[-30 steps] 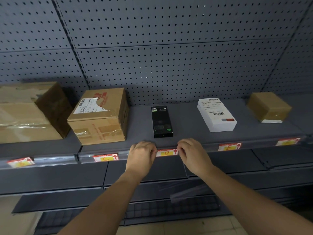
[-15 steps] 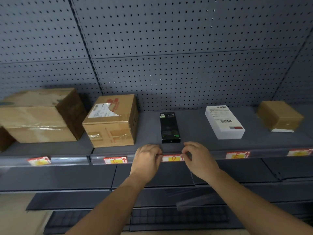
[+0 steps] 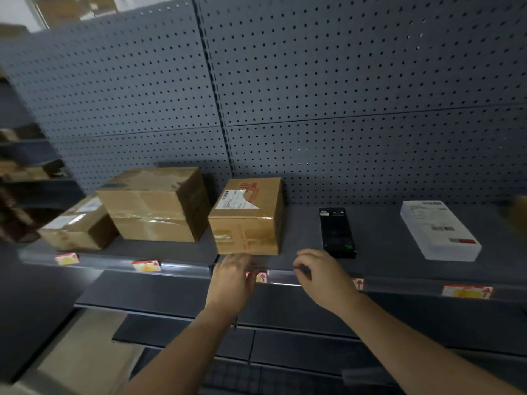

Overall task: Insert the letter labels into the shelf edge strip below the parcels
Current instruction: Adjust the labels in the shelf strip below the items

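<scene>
Red and yellow paper, the label [image 3: 261, 277] sits in the strip [image 3: 185, 269] on the front edge of the shelf [image 3: 379, 260]. Its left end is hidden under the fingers [image 3: 248, 273] of the left hand [image 3: 231, 280]. These fingers lie rather straight and loose over it and grasp nothing that I can see. The right hand [image 3: 323, 277] is just to the right of them, apart from the label, with its fingers [image 3: 301, 265] curled near the upper edge of the strip. The picture is blurred there, so I cannot tell whether they pinch the clear lip or hold nothing.

In my judgement the danger is a sideways push. If the left fingers slide while they press, the label may travel along the channel away from its parcel, or bend and spring out of the lip.

The long axis of the label runs along the strip, from left to right. The red arrow at its right end points up to the brown box [image 3: 246, 223], directly above the left fingers.

Behind the right hand a second label [image 3: 358, 283] is half hidden, below the black box [image 3: 336, 232]. The wrist could brush it.
</scene>
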The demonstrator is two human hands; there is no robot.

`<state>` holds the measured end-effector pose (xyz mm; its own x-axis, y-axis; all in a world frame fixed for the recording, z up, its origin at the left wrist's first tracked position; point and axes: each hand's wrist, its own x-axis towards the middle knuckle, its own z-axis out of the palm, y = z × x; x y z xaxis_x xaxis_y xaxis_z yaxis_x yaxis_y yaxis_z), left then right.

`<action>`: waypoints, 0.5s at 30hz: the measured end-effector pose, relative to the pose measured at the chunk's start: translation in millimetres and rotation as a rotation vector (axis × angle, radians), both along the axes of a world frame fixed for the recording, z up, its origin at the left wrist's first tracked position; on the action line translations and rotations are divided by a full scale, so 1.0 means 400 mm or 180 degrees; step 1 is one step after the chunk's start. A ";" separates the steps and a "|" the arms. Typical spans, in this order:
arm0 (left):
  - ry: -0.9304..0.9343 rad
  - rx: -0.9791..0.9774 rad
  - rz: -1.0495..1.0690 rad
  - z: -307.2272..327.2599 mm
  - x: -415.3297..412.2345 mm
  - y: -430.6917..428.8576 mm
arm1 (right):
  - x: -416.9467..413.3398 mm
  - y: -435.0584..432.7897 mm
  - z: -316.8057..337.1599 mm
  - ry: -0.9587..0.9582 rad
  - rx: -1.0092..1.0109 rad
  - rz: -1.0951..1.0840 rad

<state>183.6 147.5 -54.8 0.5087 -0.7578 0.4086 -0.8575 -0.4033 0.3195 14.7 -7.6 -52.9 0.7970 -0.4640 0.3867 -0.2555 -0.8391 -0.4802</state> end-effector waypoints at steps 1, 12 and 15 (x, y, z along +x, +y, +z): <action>0.0011 -0.0011 0.0024 0.000 0.018 0.015 | 0.018 0.015 0.000 0.0002 -0.0026 0.0019; -0.0014 0.0142 -0.0675 -0.065 0.253 0.100 | 0.202 0.136 -0.047 0.0337 0.0039 -0.0497; -0.0019 0.0136 -0.0962 -0.082 0.292 0.098 | 0.214 0.159 -0.057 0.0431 -0.0004 -0.0742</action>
